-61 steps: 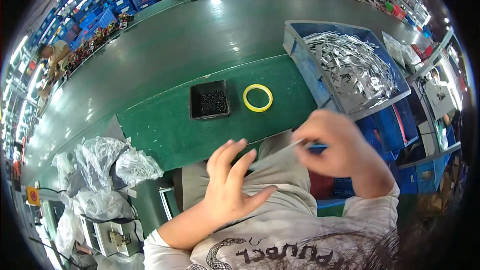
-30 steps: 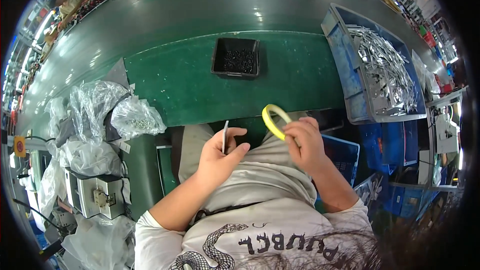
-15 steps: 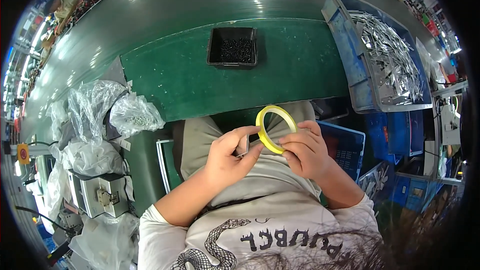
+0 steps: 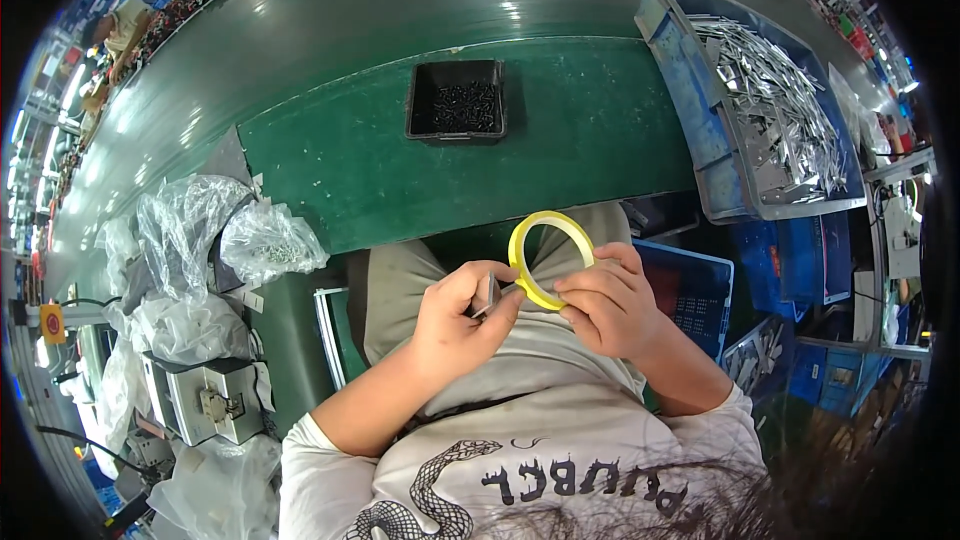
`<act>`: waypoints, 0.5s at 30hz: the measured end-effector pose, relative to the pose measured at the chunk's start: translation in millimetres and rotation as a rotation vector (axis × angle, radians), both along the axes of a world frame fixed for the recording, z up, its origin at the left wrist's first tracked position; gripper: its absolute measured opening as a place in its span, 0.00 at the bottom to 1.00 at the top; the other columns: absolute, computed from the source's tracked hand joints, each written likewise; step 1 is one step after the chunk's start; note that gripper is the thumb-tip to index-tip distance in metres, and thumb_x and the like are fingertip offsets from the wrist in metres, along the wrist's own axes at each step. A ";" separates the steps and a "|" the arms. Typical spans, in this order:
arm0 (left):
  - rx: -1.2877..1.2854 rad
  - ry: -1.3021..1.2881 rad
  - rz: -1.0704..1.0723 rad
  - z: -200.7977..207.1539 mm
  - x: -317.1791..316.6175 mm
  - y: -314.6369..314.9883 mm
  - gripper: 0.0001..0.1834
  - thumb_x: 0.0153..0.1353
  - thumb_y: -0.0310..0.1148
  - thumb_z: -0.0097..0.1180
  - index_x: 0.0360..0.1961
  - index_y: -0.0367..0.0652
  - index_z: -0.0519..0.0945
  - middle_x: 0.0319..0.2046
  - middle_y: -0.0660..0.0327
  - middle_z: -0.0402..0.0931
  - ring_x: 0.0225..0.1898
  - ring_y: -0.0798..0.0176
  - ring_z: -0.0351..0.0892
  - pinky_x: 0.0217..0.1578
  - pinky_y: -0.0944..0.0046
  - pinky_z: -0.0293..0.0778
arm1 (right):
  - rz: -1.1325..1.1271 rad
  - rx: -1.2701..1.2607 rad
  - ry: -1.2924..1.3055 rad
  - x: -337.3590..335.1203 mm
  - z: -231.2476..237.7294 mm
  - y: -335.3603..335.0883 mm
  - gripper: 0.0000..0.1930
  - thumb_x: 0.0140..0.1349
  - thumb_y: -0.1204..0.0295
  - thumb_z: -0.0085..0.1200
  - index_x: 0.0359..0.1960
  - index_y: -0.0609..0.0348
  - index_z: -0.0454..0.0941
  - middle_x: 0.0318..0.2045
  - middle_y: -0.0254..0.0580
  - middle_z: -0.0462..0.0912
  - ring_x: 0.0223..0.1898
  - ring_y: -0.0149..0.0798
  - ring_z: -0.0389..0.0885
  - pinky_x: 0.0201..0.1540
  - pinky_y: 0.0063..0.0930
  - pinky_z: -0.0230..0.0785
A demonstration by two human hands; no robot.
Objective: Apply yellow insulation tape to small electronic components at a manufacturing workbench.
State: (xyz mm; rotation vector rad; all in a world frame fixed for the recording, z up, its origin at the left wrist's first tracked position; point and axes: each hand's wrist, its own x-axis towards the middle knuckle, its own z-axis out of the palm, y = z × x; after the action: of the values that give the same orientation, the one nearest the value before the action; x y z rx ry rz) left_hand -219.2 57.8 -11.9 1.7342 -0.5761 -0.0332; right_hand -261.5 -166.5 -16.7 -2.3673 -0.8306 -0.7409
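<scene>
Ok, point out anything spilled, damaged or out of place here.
No spill or damage stands out: small black parts sit within their black tray, and the yellow tape roll in the right hand looks intact. Only the crumpled plastic bags heaped at the left look untidy.

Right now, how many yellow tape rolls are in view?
1: the yellow tape roll, held in the right grip, above the lap. Others may be hidden in the cluttered surroundings.

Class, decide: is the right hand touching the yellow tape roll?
Touching: the head view shows the right hand pinching the yellow tape roll at its lower right.
</scene>
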 end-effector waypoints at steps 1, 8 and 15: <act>0.001 0.055 0.005 1.4 -0.5 0.2 0.11 0.57 0.19 0.66 0.41 0.39 0.80 0.20 0.68 0.73 0.20 0.78 0.68 0.21 0.74 0.63 | -0.001 -0.006 -0.006 0.1 0.5 0.0 0.11 0.52 0.72 0.67 0.34 0.56 0.78 0.43 0.31 0.83 0.31 0.29 0.79 0.57 0.39 0.65; -0.045 0.192 0.010 0.2 -1.3 -3.0 0.06 0.59 0.20 0.64 0.33 0.38 0.77 0.19 0.68 0.69 0.21 0.77 0.63 0.22 0.72 0.62 | 0.007 -0.026 0.001 -0.6 0.6 -1.0 0.12 0.50 0.72 0.68 0.35 0.56 0.78 0.43 0.31 0.83 0.39 0.29 0.80 0.58 0.40 0.65; -0.035 0.263 -0.053 -2.2 0.6 -3.0 0.06 0.63 0.20 0.59 0.34 0.38 0.73 0.22 0.69 0.68 0.22 0.78 0.60 0.22 0.72 0.60 | 0.028 0.026 0.042 -0.2 -3.3 7.2 0.13 0.47 0.74 0.66 0.34 0.56 0.78 0.37 0.35 0.84 0.30 0.38 0.79 0.42 0.35 0.73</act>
State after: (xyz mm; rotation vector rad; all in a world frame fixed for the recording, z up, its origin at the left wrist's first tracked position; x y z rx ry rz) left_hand -218.6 54.8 -14.2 1.6478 -0.4254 -0.2830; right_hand -261.7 -159.3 -20.0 -2.3358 -0.8299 -0.6842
